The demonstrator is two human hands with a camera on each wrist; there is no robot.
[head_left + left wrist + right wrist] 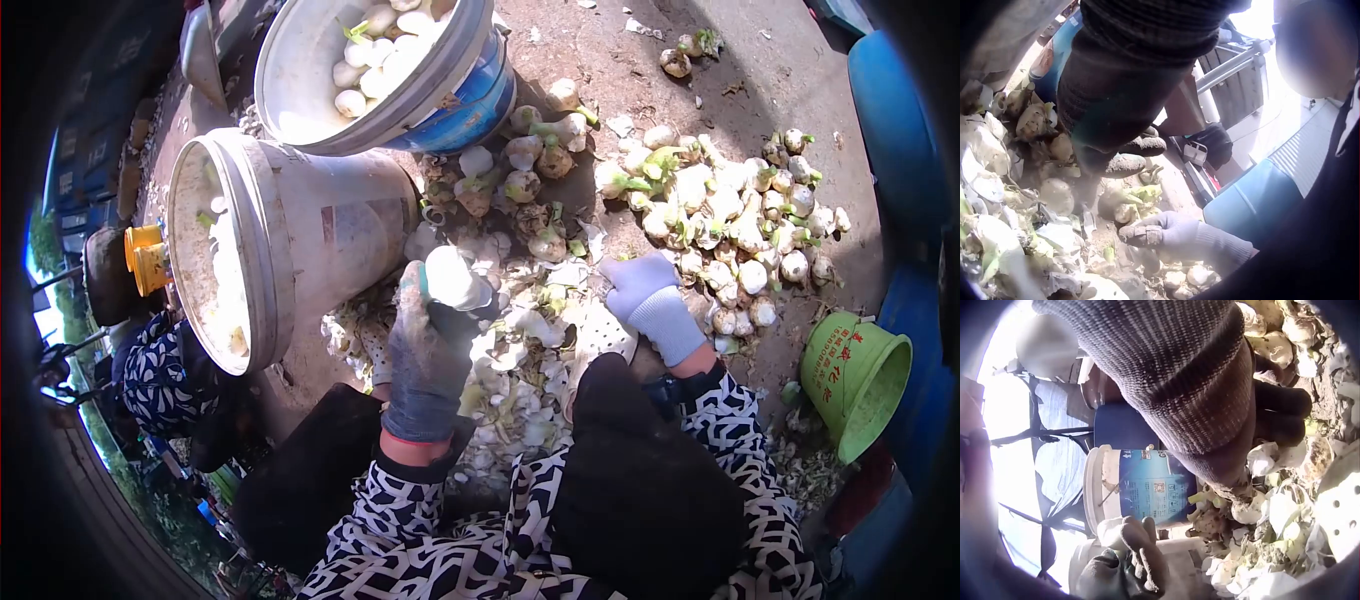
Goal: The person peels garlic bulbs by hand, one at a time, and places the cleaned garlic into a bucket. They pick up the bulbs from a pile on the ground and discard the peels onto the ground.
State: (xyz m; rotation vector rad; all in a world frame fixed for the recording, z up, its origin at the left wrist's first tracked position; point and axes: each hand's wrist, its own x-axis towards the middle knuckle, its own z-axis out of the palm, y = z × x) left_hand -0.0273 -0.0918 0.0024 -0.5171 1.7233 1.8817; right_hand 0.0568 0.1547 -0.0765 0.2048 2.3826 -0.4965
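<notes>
My left hand [425, 350], in a dirty grey glove, grips a peeled white bulb [455, 278] beside the lying bucket. The right wrist view shows the bulb [1110, 531] at the fingers of that gloved hand [1125, 569]. My right hand [640, 285], in a pale knitted glove, is low by the near edge of a pile of unpeeled bulbs [740, 200]. Its fingers look bent in the left wrist view, and I cannot tell whether they hold anything. Loose white skins [520, 390] cover the ground between my legs.
A white bucket [335, 215] lies tipped to the left, peeled bulbs inside. Behind it a blue-labelled bucket [460, 110] holds more. Several unpeeled bulbs [525, 185] lie near them. A green bucket [835, 370] leans at right. My white perforated shoe [605, 335] is beside my right hand.
</notes>
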